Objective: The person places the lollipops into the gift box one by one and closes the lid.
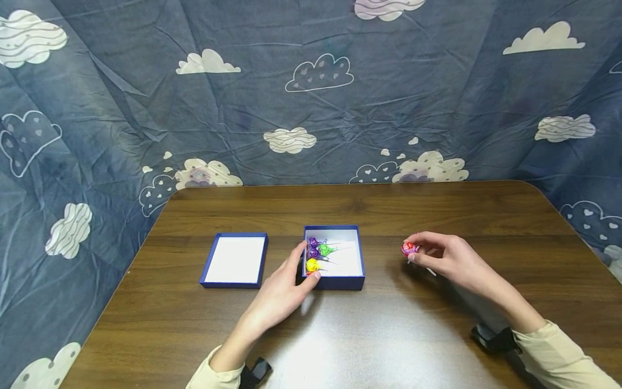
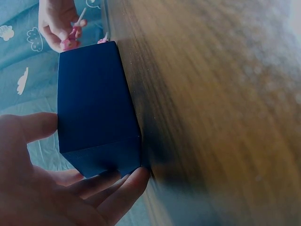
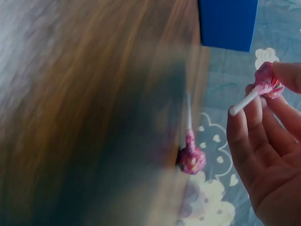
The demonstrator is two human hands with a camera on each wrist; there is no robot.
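My left hand (image 1: 282, 294) holds the near left corner of an open blue box (image 1: 340, 283), fingers along its left wall and thumb at the front edge. Inside the box, purple, green (image 1: 325, 249) and yellow (image 1: 312, 265) wrapped lollipops lie along the left side, sticks pointing right; a bit of red shows beneath the yellow one. To the right of the box, my right hand (image 1: 449, 256) pinches a pink-wrapped lollipop (image 3: 265, 82) by its head between thumb and fingers, above the table. Another pink lollipop (image 3: 192, 160) lies on the table near that hand.
A shallow blue box lid (image 1: 233, 259) with a white inside lies left of the box on the brown wooden table (image 1: 389, 210). Behind the table hangs a dark blue cloth (image 1: 389, 119) with a cloud pattern. Dark straps (image 1: 495, 339) sit at both wrists.
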